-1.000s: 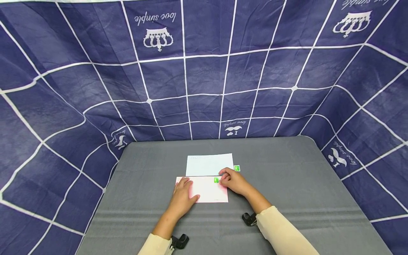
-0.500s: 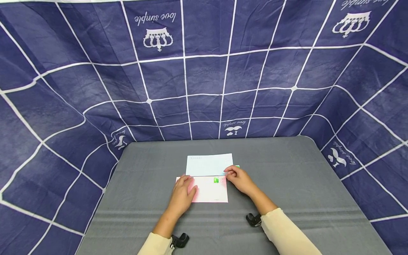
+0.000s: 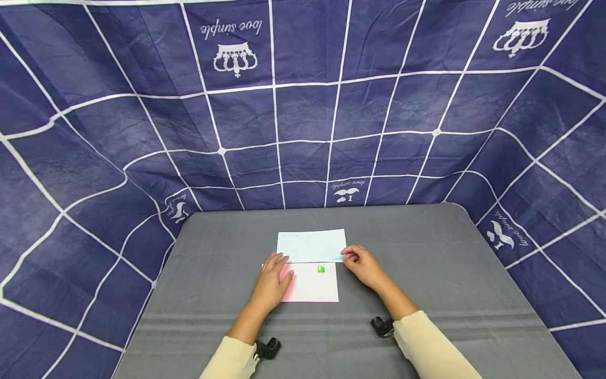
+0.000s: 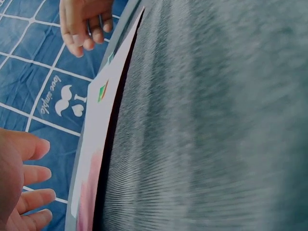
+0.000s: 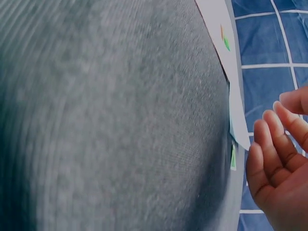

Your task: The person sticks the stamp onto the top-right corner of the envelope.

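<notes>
A pink-edged white envelope (image 3: 310, 288) lies nearest, with a green stamp (image 3: 321, 268) at its upper right corner. Just beyond it lies a white envelope (image 3: 310, 245) with a blue-tinted lower right corner. My left hand (image 3: 271, 284) is over the pink envelope's left end, fingers spread; its wrist view shows the fingers clear of the paper. Beside the white envelope's right edge is my right hand (image 3: 363, 267), fingers loosely bent, with nothing seen between them. A second green stamp (image 5: 233, 158) lies by that edge in the right wrist view; in the head view my hand hides it.
Both envelopes lie on a grey cloth-covered table (image 3: 227, 242). A blue curtain (image 3: 303, 116) with white grid lines hangs behind and at the sides. Black wrist cameras (image 3: 268, 348) sit at both sleeves.
My right hand has moved right, from the pink envelope's stamp to the white envelope's right edge, covering the loose stamp. My left hand has shifted slightly away from me.
</notes>
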The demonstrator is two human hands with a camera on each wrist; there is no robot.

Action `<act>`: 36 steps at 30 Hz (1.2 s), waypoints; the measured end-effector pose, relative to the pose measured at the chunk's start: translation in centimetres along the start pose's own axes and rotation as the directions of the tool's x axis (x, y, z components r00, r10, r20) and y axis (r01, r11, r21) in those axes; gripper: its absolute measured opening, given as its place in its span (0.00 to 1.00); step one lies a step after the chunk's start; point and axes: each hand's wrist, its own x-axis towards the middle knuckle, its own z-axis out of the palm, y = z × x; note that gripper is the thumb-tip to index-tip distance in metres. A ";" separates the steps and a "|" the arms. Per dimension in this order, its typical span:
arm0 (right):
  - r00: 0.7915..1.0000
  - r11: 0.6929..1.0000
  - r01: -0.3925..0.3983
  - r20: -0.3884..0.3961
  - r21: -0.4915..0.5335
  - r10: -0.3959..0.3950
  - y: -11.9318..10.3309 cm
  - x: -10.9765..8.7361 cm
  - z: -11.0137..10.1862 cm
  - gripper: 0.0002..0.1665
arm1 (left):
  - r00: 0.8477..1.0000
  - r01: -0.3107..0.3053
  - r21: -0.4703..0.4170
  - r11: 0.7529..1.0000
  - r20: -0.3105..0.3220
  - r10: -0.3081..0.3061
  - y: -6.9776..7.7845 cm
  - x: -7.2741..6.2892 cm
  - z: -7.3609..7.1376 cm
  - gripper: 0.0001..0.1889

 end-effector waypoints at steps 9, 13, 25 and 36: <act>0.998 0.994 -0.028 -0.063 -0.110 0.021 0.3 0.1 -1.1 0.14 | 0.995 0.013 0.063 0.998 0.096 -0.019 0.4 1.6 -0.1 0.27; 0.996 0.990 -0.055 -0.072 -0.133 0.046 0.4 0.3 -1.6 0.18 | 0.993 -0.017 0.083 0.996 0.115 0.007 0.5 2.4 -0.2 0.27; 0.991 0.978 -0.123 -0.077 -0.171 0.111 1.9 1.6 -2.1 0.15 | 0.975 -0.014 0.114 0.993 0.222 -0.011 0.1 4.3 0.5 0.26; 0.986 0.959 -0.167 -0.066 -0.231 0.156 2.4 2.5 -2.1 0.11 | 0.964 -0.015 0.131 0.991 0.266 -0.020 0.0 4.9 0.8 0.27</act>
